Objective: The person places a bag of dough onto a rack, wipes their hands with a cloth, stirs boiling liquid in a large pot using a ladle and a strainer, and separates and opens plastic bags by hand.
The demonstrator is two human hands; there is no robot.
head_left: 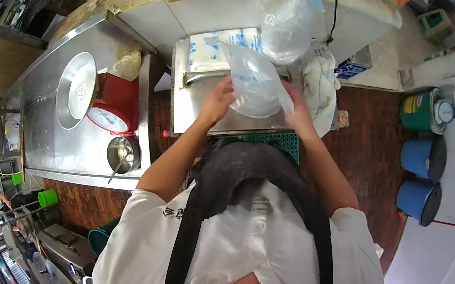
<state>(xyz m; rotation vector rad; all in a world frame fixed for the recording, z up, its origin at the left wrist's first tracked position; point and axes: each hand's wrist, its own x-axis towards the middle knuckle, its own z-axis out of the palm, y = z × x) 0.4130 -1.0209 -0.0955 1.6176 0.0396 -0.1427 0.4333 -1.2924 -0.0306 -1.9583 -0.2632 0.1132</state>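
A translucent plastic bag (258, 84) hangs puffed out between my two hands, over a metal-topped surface (194, 109). My left hand (219, 101) is closed on the bag's left side. On its right side my right hand (299, 112) grips the edge, fingers partly hidden by the plastic. Just beyond lies a flat pack with blue print (213, 49). Behind it a second full-looking clear plastic bag (287, 28) stands against the tiled wall. Crumpled pale cloth or sheeting (320, 79) lies to the right of the bag.
On the steel counter (40, 129) at left stand a red scale (117, 102), a wide metal pan (76, 91) and a metal pot (123, 154) with a ladle in it. Blue buckets (422, 156) and a green bin (422, 111) line the right wall. A green crate (287, 145) sits before my apron.
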